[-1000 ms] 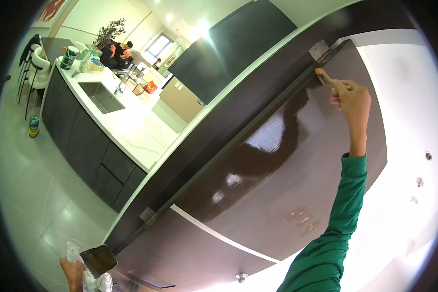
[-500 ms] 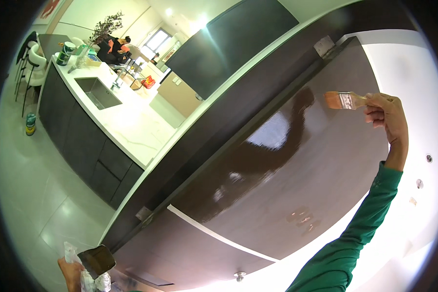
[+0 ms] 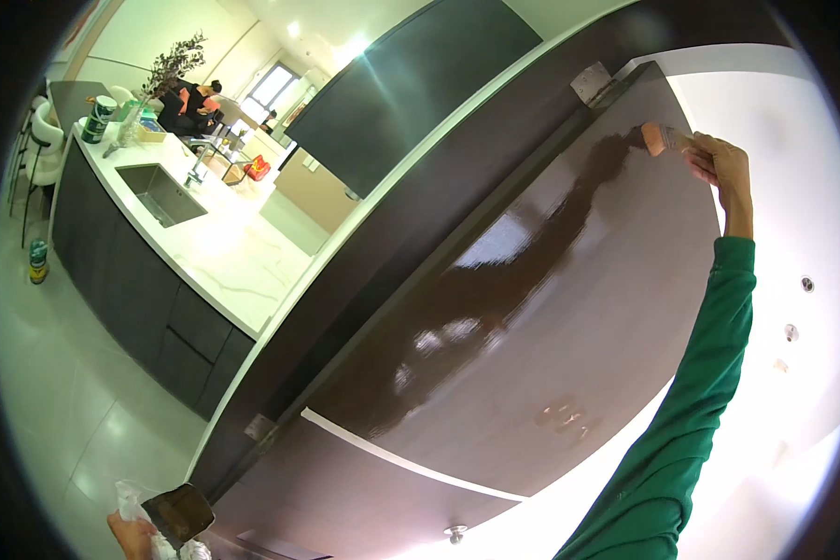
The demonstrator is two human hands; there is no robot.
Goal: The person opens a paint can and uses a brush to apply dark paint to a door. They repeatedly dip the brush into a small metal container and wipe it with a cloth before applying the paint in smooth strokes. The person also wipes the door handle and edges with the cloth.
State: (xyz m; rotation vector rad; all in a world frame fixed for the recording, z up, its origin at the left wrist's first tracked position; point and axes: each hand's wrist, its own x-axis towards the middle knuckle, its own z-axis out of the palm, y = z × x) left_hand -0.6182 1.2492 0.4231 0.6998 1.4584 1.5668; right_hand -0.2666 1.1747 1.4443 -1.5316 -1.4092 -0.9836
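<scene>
My right hand (image 3: 723,168), at the end of a green sleeve, grips a paintbrush (image 3: 656,139) with orange bristles against the upper end of a brown panel (image 3: 588,345). A glossy, darker wet band runs diagonally across that panel, below its dark edge, and ends near the bristles. A white strip (image 3: 411,456) crosses the panel's lower left part. At the bottom left, my left hand (image 3: 129,537) holds a cut-open container (image 3: 179,511) of dark liquid, wrapped in clear plastic; its fingers are partly hidden.
Beyond the dark frame with metal hinges (image 3: 592,84) is a white counter (image 3: 238,280) with a sink (image 3: 159,193), cans and a plant. A can (image 3: 38,261) stands on the floor (image 3: 93,392) near chairs (image 3: 45,140). A person in black (image 3: 189,110) is in the far room.
My right hand swung out to the right with the brush and is now back up at the panel's top. The wet band reaches higher. The view has shifted slightly.
</scene>
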